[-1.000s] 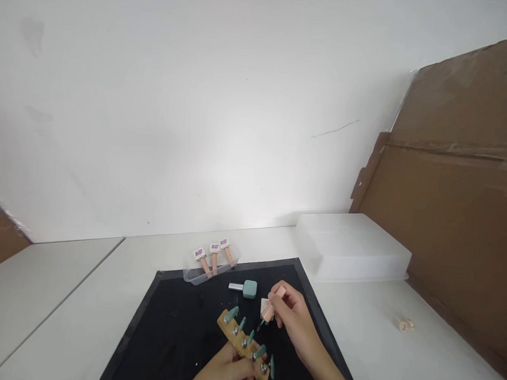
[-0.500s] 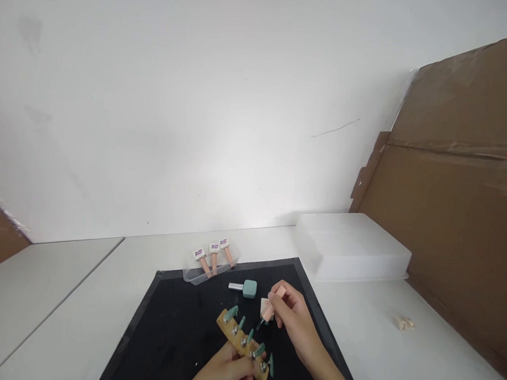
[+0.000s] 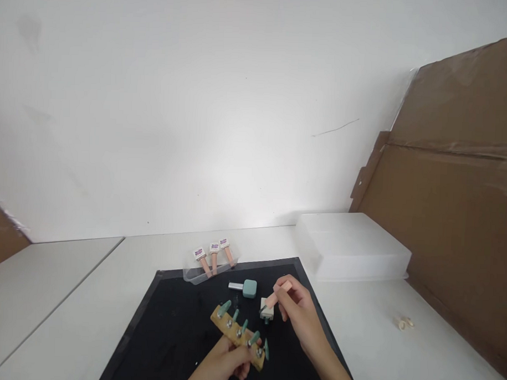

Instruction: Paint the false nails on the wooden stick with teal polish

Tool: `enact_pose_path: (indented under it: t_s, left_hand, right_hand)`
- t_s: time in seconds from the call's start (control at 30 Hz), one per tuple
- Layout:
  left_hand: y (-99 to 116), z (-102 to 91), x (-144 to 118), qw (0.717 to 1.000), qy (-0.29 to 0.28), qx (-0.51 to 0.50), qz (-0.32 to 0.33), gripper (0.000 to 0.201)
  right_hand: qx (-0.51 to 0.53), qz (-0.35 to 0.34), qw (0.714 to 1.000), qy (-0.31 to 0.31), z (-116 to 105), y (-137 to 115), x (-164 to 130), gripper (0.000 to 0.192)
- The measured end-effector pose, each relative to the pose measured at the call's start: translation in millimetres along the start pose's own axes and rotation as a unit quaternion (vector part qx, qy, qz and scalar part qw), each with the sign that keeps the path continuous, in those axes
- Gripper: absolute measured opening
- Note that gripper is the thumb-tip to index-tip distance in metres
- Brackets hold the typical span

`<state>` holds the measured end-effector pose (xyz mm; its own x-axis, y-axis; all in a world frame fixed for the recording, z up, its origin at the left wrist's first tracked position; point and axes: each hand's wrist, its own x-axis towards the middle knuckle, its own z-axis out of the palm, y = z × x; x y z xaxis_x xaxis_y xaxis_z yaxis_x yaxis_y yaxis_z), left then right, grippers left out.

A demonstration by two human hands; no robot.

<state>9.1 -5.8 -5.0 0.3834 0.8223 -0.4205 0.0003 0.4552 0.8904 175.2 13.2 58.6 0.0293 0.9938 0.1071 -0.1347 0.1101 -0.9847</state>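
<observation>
My left hand (image 3: pixel 226 362) grips the lower end of a wooden nail display stand (image 3: pixel 243 340). Along it, several green false nails (image 3: pixel 224 307) stand on silver posts. My right hand (image 3: pixel 300 311) pinches the pink cap of a nail polish brush (image 3: pixel 278 295), its dark bristle end pointing down and left. Right by the brush tip is a small white polish bottle (image 3: pixel 267 309) with green at its neck; whether the bristles touch it, I cannot tell. A teal polish bottle (image 3: pixel 249 288) with a silver cap lies behind the stand.
At the back, a clear tray (image 3: pixel 191 277) holds three white bottles (image 3: pixel 214 248) with pink caps. A black mat (image 3: pixel 161 320) covers the work area. A translucent plastic box (image 3: pixel 355 243) stands at the right, with small beige rings (image 3: pixel 402 324) in front and a cardboard wall (image 3: pixel 456 219) beyond.
The stand in my left hand has shifted slightly left. My right hand has moved the brush a little up and right, away from the nails, uncovering more of the white bottle.
</observation>
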Motion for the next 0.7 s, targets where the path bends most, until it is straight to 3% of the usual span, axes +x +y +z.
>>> enact_pose_path:
  t_s: [0.2, 0.33, 0.53, 0.7]
  left_hand:
    - [17.0, -5.1, -8.0, 0.993, 0.104, -0.049, 0.002, 0.035]
    - [24.7, -5.6, -10.5, 0.986, 0.13, -0.104, 0.02, 0.03]
    - [26.1, -13.7, -10.2, 0.962, 0.111, -0.25, -0.018, 0.032]
    - [27.2, -17.0, -15.9, 0.956, 0.101, -0.271, -0.045, 0.024]
  right_hand:
    - [-0.022, 0.013, 0.999, 0.029, -5.7, 0.1, 3.6, 0.025]
    - [-0.067, 0.006, 0.998, 0.007, -0.6, 3.6, 1.6, 0.026]
    - [-0.207, -0.051, 0.977, -0.006, 0.3, 5.2, -4.6, 0.028]
    - [-0.247, -0.07, 0.966, 0.006, 0.0, 6.6, -3.8, 0.034]
